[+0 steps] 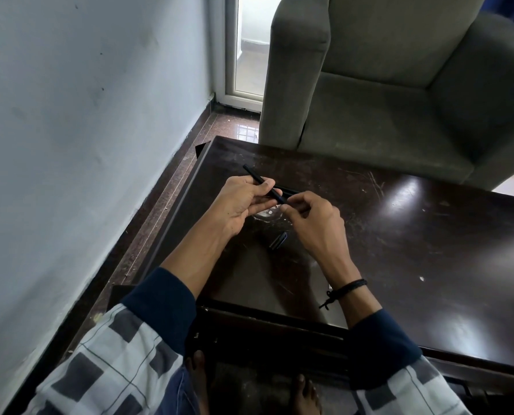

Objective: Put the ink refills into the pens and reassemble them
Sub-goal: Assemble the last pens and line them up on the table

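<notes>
My left hand [240, 202] grips a black pen barrel [253, 174] that points up and left over the dark wooden table [414, 235]. At the barrel's near end, my right hand [312, 218] pinches something with thumb and forefinger; the pinched part is too small to make out. Another dark pen [288, 190] lies on the table just behind the hands. A small dark pen part [278, 241] lies on the table below my right hand.
A grey-green armchair [393, 94] stands against the table's far edge. A pale wall [85, 130] runs along the left, with a strip of brown floor [148, 223] between it and the table. My feet show under the table's near edge.
</notes>
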